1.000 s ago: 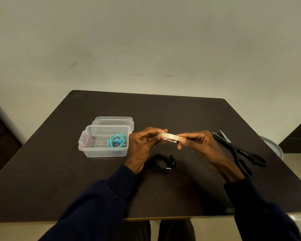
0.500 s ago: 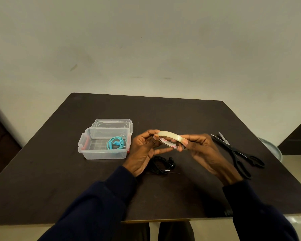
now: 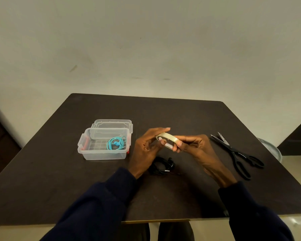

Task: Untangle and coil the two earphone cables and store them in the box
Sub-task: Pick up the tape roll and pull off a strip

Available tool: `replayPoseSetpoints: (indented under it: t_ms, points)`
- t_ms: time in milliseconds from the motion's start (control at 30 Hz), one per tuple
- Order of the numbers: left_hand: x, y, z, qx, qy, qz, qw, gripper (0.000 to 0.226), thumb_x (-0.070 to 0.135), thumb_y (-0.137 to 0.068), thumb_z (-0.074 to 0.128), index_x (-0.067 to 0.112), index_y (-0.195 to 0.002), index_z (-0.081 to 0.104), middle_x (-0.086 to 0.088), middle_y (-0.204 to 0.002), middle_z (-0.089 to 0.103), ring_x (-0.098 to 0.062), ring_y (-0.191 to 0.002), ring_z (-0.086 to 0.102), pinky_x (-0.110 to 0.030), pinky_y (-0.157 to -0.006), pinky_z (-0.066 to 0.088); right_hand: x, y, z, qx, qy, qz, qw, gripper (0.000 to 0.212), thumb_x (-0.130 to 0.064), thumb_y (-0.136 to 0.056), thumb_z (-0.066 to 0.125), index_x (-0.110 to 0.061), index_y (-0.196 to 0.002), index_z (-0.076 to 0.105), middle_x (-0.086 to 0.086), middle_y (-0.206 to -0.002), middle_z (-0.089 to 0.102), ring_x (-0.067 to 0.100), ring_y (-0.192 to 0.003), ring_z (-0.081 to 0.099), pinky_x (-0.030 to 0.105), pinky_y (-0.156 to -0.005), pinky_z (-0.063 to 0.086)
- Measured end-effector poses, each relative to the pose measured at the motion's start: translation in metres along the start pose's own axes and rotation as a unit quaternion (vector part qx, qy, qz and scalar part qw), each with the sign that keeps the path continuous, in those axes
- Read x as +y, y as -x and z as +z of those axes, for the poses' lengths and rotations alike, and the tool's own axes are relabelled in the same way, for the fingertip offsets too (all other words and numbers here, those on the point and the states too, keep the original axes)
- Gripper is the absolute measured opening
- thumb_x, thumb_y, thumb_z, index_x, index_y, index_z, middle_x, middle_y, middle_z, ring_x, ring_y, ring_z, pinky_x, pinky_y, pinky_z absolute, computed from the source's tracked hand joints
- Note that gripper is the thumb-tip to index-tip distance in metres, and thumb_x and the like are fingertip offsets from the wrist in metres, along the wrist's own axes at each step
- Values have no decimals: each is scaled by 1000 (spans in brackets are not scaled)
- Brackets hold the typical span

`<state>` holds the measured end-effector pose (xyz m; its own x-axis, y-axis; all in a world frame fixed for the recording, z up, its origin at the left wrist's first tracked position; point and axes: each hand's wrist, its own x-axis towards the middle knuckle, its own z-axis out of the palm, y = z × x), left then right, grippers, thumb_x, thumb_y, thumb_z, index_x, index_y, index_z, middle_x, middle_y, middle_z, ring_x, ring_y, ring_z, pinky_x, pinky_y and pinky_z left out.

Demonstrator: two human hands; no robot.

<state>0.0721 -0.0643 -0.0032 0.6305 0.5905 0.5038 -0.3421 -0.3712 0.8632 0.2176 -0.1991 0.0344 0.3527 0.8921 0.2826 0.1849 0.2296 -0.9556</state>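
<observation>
— Cables, where are they?
— Blue cable point(image 3: 116, 143) is coiled and inside the box point(image 3: 87, 152). Black cable point(image 3: 161, 165) is bundled on the table point(image 3: 181, 115), right of the box and nearer the person. It sits under the hands, untouched.
— Hands?
— Both on a tape roll point(image 3: 165, 139), held above the black cable. Right hand point(image 3: 195, 146) has fingers curled round the roll's right side. Left hand point(image 3: 145, 148) pinches the left side, forefinger along the top, thumb underneath. Probably hunting the tape end to bind the bundle.
— How will the black one handle?
— Light, limp, a bit springy, I'd guess. Lift it by one strand and the loops fan out. Pinch across the whole bundle, clear of plug and buds, and tape where the loops bunch.
— Scissors point(image 3: 237, 154)?
— Well right of the box, free. Lid point(image 3: 111, 122) is off, just behind the box.
</observation>
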Motion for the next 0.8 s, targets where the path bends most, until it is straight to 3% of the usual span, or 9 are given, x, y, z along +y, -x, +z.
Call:
replayPoseSetpoints:
  t_ms: [133, 233, 367, 533, 667, 800]
  points:
    - [-9, 0, -2, 34, 40, -23, 998, 21, 6, -95, 65, 3, -114, 72, -11, -115, 71, -28, -111, 67, -52, -95, 56, -1, 2, 3, -15, 11, -6, 1000, 25, -9, -87, 66, -3, -111, 74, 13, -83, 76, 17, -77, 68, 24, -75, 55]
    - [-3, 0, -2, 51, 141, -83, 985, 18, 12, -93, 65, 15, -107, 75, -19, -114, 70, -44, -110, 65, -64, -90, 52, 0, 1, 2, -23, -10, -2, 1000, 25, -16, -87, 70, -13, -112, 76, 12, -85, 76, 19, -82, 68, 25, -78, 55]
    - [1, -1, -2, 46, 214, -139, 966, 18, 15, -91, 62, 12, -106, 70, -12, -112, 72, -37, -113, 67, -58, -93, 56, 1, -1, 1, -35, -71, 3, 997, 39, -33, -80, 78, -17, -115, 76, 17, -91, 74, 22, -86, 68, 28, -82, 56]
    - [-1, -2, -4, 46, 250, -174, 951, 21, 11, -100, 54, 3, -117, 61, -19, -118, 70, -39, -114, 67, -56, -88, 58, 9, -4, 4, 20, -31, -40, 999, 37, -7, -92, 65, 0, -128, 65, 21, -91, 72, 24, -82, 65, 29, -81, 54]
    - [0, -1, -4, 51, 240, -218, 945, 28, 18, -102, 53, 1, -125, 57, -25, -120, 68, -42, -109, 69, -63, -88, 55, 9, -3, 10, 57, 61, -85, 993, 40, -9, -91, 66, -3, -131, 63, 11, -92, 77, 18, -77, 71, 28, -78, 58]
    - [5, -1, -3, 28, 199, -233, 952, 30, 23, -102, 55, 5, -125, 57, -19, -114, 73, -41, -103, 72, -60, -85, 58, 13, -4, 10, 103, 81, -92, 987, 39, -8, -94, 64, -6, -133, 63, 13, -89, 75, 36, -71, 70, 38, -74, 61]
